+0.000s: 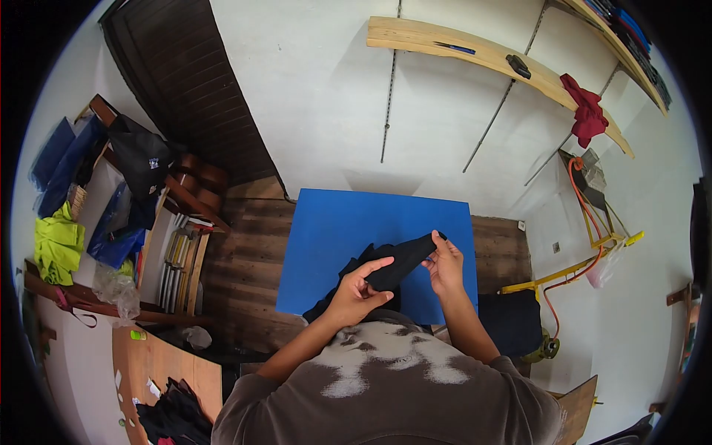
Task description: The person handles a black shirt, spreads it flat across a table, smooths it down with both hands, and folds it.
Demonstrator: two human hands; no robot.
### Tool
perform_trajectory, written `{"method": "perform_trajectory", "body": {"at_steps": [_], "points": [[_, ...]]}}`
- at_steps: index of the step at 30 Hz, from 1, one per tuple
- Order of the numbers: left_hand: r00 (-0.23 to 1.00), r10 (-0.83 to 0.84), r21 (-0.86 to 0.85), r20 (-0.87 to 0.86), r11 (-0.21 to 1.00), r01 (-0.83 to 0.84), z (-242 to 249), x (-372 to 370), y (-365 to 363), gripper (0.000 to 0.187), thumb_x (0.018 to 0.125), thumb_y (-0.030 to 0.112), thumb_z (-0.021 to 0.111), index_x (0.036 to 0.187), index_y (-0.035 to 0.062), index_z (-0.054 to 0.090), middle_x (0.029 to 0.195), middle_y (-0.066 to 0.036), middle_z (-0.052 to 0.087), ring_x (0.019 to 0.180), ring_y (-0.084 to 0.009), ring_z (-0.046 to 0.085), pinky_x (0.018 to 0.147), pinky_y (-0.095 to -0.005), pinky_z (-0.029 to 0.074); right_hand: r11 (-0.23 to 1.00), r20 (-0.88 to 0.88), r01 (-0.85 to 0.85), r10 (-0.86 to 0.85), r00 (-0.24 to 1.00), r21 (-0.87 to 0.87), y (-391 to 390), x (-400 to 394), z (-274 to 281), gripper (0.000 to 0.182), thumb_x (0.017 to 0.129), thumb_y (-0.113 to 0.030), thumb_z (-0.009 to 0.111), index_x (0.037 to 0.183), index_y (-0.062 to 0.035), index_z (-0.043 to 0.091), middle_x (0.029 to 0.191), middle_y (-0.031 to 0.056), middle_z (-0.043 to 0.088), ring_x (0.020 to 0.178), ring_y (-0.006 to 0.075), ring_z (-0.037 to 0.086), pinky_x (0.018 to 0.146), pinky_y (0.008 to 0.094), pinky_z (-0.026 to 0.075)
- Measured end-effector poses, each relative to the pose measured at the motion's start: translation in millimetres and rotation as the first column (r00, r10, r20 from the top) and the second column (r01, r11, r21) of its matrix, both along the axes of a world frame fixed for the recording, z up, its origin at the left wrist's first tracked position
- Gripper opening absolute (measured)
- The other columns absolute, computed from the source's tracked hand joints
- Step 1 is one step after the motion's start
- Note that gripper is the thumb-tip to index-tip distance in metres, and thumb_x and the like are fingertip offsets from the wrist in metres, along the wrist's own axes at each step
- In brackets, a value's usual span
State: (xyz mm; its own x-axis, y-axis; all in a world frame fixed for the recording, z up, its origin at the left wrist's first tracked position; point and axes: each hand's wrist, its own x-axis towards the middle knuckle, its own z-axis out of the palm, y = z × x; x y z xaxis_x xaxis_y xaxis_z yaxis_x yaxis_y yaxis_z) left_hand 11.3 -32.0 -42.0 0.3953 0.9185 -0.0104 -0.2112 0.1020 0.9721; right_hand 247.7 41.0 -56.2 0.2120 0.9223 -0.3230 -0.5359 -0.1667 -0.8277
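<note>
Over the blue table [334,226], near edge, black cloth [408,259] held up at an angle, more black fabric [326,300] bunched beside it; can't tell if it's the same piece. Looks light & soft, prob. floppy, not fragile or slippery; edges & corners seem the best spots to grab, w/ a 2nd hold to stop sagging. R hand [447,268]: thumb & fingertips pinched on the far corner, forearm angled fwd. L hand [350,298]: thumb & index parted, fingers at the near end; can't tell if gripping or just supporting. Forearms converge from the grey shirt [445,404]. Further out: wall shelf [445,52], red cloth [586,111] hanging off it.
</note>
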Motion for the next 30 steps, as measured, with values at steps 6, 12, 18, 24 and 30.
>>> {"method": "perform_trajectory", "body": {"at_steps": [6,12,18,24,30], "points": [[1.000,0.023,-0.029,0.020,0.999,-0.022,-1,0,0,0.070,0.092,-0.009,0.077,0.157,0.0057,0.053,0.115,0.001,0.071,0.085,0.0002,0.060,0.073,-0.0173,0.049,0.999,0.025,-0.011,0.010,1.000,0.049,8,10,0,0.023,0.104,-0.028,0.074,0.089,-0.0121,0.065,0.078,0.0017,0.069,0.066,0.0113,0.065,0.054,0.0280,0.053],[0.981,0.108,-0.074,0.160,0.992,-0.097,-2,3,3,0.066,0.093,-0.011,0.075,0.154,0.0038,0.055,0.117,-0.002,0.070,0.090,-0.0017,0.062,0.080,-0.0183,0.051,0.997,0.040,-0.012,0.009,0.999,0.080,9,21,-1,0.028,0.106,-0.030,0.069,0.087,-0.0117,0.062,0.072,0.0016,0.063,0.061,0.0125,0.059,0.056,0.0288,0.050],[0.982,0.135,-0.104,0.131,0.987,-0.122,-15,0,10,0.063,0.093,-0.012,0.074,0.152,0.0037,0.057,0.119,-0.003,0.069,0.095,-0.0047,0.065,0.087,-0.0204,0.054,0.991,-0.016,-0.035,0.037,0.999,0.131,7,29,2,0.029,0.109,-0.032,0.066,0.089,-0.0122,0.060,0.073,0.0006,0.062,0.062,0.0120,0.058,0.059,0.0289,0.049],[0.942,0.226,-0.179,0.247,0.966,-0.185,-20,2,13,0.052,0.096,-0.008,0.070,0.146,0.0032,0.063,0.115,-0.002,0.068,0.095,-0.0076,0.064,0.086,-0.0233,0.054,0.984,0.009,-0.060,0.059,0.998,0.168,2,38,2,0.027,0.111,-0.036,0.063,0.095,-0.0145,0.060,0.078,-0.0003,0.065,0.070,0.0117,0.062,0.064,0.0308,0.051],[0.932,0.286,-0.231,0.224,0.944,-0.235,-43,-1,18,0.037,0.099,0.001,0.071,0.136,0.0039,0.070,0.105,0.002,0.064,0.093,-0.0063,0.062,0.084,-0.0230,0.050,0.972,0.005,-0.125,0.126,0.992,0.197,-9,23,16,0.026,0.113,-0.037,0.059,0.101,-0.0141,0.059,0.083,0.0007,0.067,0.079,0.0136,0.069,0.071,0.0331,0.057]]}}
